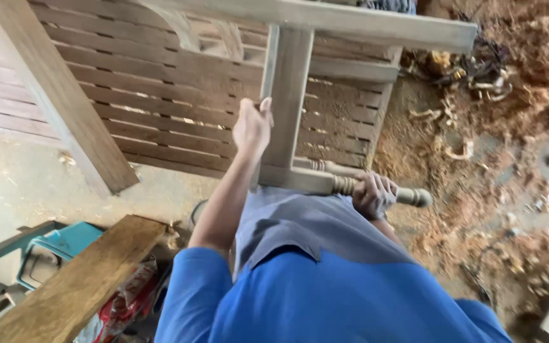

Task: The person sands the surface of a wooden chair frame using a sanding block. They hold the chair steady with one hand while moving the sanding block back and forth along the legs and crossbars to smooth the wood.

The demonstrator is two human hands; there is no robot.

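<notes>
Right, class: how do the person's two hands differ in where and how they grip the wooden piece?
The left hand is raised with the arm stretched out, on the flat upright post; the right hand sits lower and closer in. The left hand presses against a flat edge; the right hand wraps around the turned, ribbed spindle. Both are bare and touch the same pale wooden frame.

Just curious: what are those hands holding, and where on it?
A wooden chair frame: left hand grips its flat upright post, right hand its turned leg.
</notes>
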